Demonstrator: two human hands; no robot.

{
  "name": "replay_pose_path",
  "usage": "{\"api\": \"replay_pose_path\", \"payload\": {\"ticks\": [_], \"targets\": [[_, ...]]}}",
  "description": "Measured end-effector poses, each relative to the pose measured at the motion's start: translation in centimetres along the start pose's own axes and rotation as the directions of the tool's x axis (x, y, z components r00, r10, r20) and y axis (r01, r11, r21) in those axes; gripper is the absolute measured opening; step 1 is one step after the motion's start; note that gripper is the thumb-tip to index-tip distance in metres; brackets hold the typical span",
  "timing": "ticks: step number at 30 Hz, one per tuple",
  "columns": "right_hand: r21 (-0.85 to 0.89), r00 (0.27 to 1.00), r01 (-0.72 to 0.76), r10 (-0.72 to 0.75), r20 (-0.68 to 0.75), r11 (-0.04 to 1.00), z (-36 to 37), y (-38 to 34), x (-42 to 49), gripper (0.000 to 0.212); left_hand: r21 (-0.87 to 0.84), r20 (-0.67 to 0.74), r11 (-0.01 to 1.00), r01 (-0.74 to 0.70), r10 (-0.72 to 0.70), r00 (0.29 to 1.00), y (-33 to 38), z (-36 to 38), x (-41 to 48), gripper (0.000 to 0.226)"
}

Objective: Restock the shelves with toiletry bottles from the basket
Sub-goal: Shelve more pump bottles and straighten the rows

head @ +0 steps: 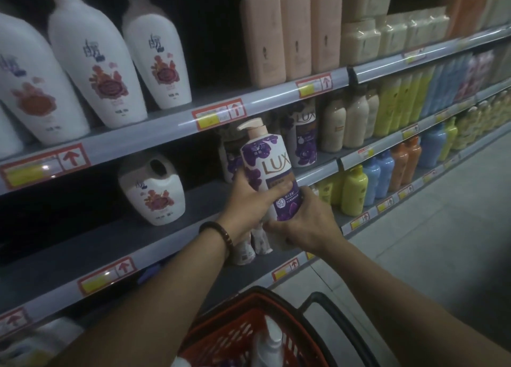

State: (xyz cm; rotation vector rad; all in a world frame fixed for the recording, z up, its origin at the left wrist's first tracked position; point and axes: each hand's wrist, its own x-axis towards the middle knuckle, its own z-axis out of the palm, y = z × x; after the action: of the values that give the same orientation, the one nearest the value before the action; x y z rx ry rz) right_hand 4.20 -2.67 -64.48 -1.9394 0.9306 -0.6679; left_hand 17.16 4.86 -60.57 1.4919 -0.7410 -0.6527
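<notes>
While both hands grip it, the white and purple plastic pump bottle marked LUX [269,165] stands nearly upright in front of the grey metal shelf [116,242], its pink pump head leaning a little to the left. The left hand [249,203] wraps the bottle's left side, with the thumb laid across the label. The right hand [304,223] curls round the bottle's lower right side and base. The hands hide the base, so I cannot tell whether it touches the shelf. A dark beaded bracelet [218,232] sits on the left wrist.

Behind the held bottle, further back on the same shelf, stand more purple LUX bottles [302,137]. To the left, well apart from them, is a squat white jug-shaped bottle with a handle hole and a red flower print [152,189]. On the shelf above stand tall white bottles with red flower prints [96,62], and to their right, pale pink rectangular bottles [262,32]. Rows of yellow [354,189], blue [378,176] and orange bottles [406,159] fill the shelves further right.

Below the forearms is the red plastic mesh basket [235,336] with a black handle [331,319]. A white bottle [269,341] stands inside it.
</notes>
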Motion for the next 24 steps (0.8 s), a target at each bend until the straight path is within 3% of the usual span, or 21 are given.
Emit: {"api": "replay_pose_path", "payload": {"ticks": [8, 14, 24], "targets": [[-0.077, 0.998, -0.062, 0.061, -0.017, 0.995, -0.4, 2.1, 4.0, 0.095, -0.071, 0.02, 0.994, 0.084, -0.083, 0.996, -1.4, 2.5, 4.7, 0.061], [-0.11, 0.995, -0.096, 0.092, -0.034, 0.989, -0.5, 2.5, 7.3, 0.097, -0.15, 0.055, 0.971, 0.184, -0.177, 0.983, -0.9, 3.6, 7.9, 0.053], [-0.142, 0.987, -0.122, 0.104, -0.126, 0.982, 0.7, 2.9, 11.0, 0.092, -0.171, 0.094, 0.965, 0.197, -0.183, 0.979, -0.4, 3.8, 11.9, 0.04]]}}
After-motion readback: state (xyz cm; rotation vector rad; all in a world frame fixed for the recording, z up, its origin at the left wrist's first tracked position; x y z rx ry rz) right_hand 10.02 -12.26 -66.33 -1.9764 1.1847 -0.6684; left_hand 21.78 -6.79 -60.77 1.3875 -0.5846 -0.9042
